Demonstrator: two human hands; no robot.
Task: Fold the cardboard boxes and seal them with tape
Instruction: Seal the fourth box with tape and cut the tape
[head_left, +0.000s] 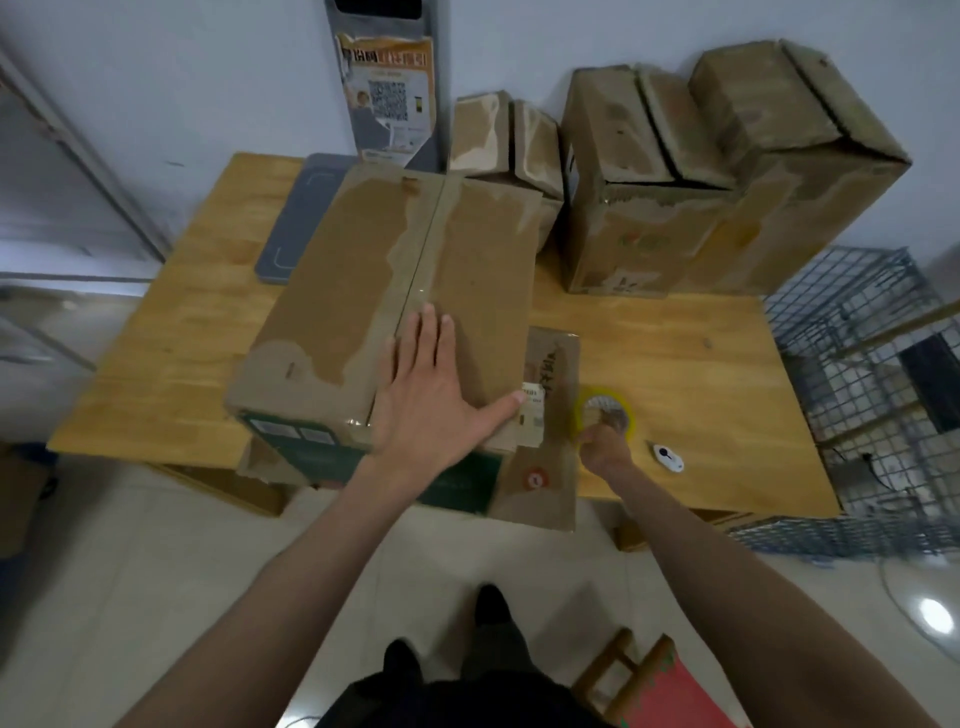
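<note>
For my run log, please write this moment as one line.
left hand: flat on box | right hand: holds tape roll | seam: closed

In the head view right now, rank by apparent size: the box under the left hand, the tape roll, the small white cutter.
1. Box under the left hand, by far the largest.
2. Tape roll.
3. White cutter, slightly smaller than the roll; both lie similarly near the camera.

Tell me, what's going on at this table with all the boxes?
A person is closing up a cardboard box on a wooden table. The left hand lies flat on the box's top flaps, over the centre seam. The right hand grips a roll of tape beside the box. A small white cutter lies nearby, and more boxes stand behind.
</note>
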